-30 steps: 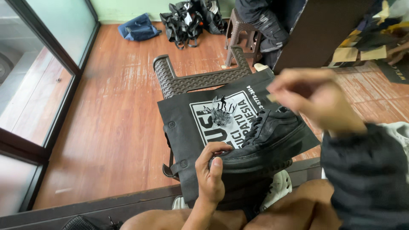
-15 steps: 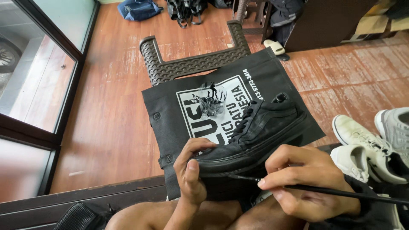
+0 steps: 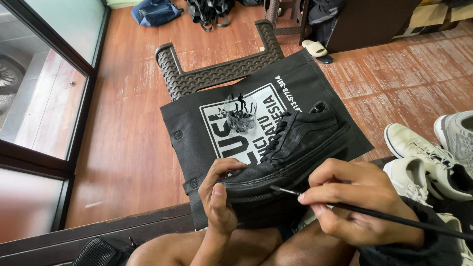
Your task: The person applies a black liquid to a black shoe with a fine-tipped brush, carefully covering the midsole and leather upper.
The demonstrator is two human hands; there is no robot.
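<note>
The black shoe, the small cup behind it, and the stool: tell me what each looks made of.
Shoe: apparently matte black canvas or suede, judging by its dull, soft surface, with a smoother rubber-like sole. Cup: clear glass or plastic, see-through with black streaks inside. Stool: likely moulded brown plastic, woven-pattern surface.

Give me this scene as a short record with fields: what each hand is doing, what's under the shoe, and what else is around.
left hand: grips the toe of the black shoe
right hand: holds a thin black brush, tip at the shoe's sole edge
under the shoe: black printed bag laid on a brown plastic stool
on the bag: small glass stained with black
right side: white sneakers on the floor
far end: blue bag, pale slipper
</note>
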